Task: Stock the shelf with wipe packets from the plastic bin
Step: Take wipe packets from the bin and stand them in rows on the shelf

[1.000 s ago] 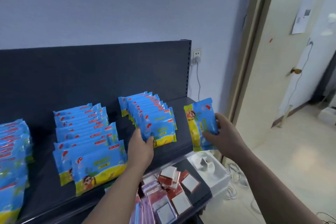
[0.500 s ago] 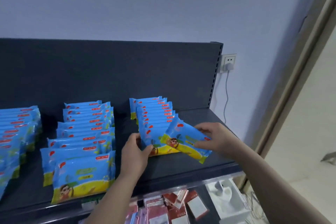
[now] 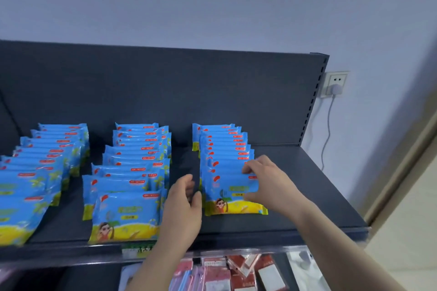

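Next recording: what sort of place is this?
Probably a small shop, or a mock one: a dark grey display shelf with a slotted back panel, rows of identical blue-and-yellow wipe packets faced forward, and red-and-white carded goods on the tier below.

Leftmost packet row (image 3: 26, 186) cut off at left edge, red-and-white packs (image 3: 238, 275) cropped at bottom edge, packet lettering unreadably blurred, right end of front packet (image 3: 224, 205) behind right hand (image 3: 272, 184).
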### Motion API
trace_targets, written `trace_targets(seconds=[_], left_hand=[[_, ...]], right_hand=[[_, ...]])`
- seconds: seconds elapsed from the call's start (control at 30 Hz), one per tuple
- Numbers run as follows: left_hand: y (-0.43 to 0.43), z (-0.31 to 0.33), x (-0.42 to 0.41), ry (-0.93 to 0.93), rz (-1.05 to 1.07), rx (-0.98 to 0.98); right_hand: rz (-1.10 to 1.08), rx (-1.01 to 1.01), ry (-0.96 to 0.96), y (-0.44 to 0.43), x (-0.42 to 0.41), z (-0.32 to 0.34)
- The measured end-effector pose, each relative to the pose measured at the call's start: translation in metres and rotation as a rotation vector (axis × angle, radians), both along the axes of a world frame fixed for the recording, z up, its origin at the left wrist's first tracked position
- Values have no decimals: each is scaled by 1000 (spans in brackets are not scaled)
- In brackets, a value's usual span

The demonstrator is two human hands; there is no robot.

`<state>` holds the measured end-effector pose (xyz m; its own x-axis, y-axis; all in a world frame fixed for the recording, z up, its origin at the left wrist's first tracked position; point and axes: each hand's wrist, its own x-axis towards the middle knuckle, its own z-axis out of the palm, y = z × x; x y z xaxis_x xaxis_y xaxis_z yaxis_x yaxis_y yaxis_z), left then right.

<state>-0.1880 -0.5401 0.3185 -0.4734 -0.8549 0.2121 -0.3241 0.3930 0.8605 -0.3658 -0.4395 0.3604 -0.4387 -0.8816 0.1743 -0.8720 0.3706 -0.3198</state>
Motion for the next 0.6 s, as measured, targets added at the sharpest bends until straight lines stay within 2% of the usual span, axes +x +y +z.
trace_targets(seconds=[0.3, 0.6], left_hand=[[13, -1, -1, -51, -46, -70], [17, 2, -1, -75, -101, -80]], right_hand=[[-62, -133, -6, 22, 5, -20], [-123, -202, -106, 48, 14, -26]])
